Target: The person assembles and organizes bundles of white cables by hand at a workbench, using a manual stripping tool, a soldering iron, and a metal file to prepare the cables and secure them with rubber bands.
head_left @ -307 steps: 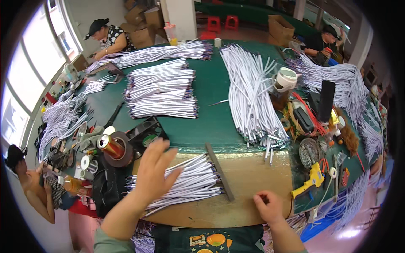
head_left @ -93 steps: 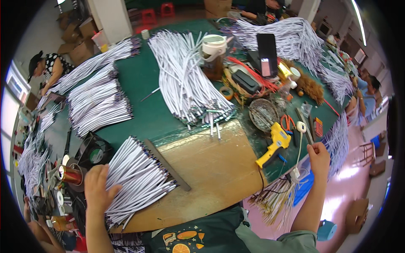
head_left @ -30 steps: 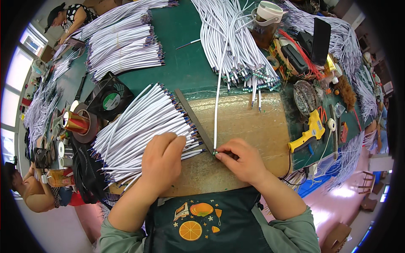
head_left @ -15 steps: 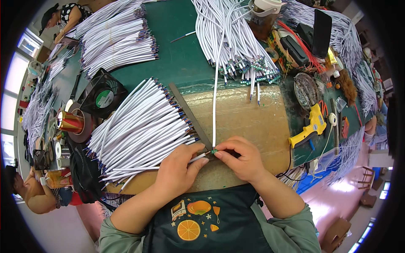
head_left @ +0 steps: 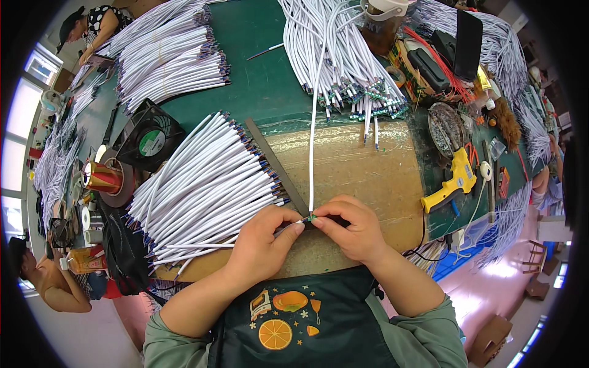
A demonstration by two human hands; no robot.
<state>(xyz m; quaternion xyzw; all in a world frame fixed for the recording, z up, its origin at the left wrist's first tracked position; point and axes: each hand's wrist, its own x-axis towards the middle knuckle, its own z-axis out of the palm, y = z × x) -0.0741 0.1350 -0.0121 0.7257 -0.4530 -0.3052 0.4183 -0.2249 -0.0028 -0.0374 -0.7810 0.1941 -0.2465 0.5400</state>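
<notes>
My left hand (head_left: 265,238) pinches the end of a short white cable (head_left: 304,219) between thumb and forefinger. Most of that cable is hidden behind the fingers. Fingertip to fingertip with it, my right hand (head_left: 351,232) grips a tiny green circuit board (head_left: 311,218). From the board a long white cable (head_left: 313,147) runs straight away to a heap of cables (head_left: 334,55) at the far side. Left of my hands lies a stack of short white cables (head_left: 202,190), their coloured wire ends pointing right. A flat metal bar (head_left: 276,165) borders those ends.
A brown work board (head_left: 368,172) covers the near table. To the right lie a yellow glue gun (head_left: 454,183) and a sooty oval dish (head_left: 446,130). A black fan (head_left: 149,132) and a red-gold can (head_left: 101,176) stand left. Two people (head_left: 55,276) work at the left side.
My left thumb and fingers have moved slightly up and closer to the board, covering more of the short cable. The right hand has barely moved.
</notes>
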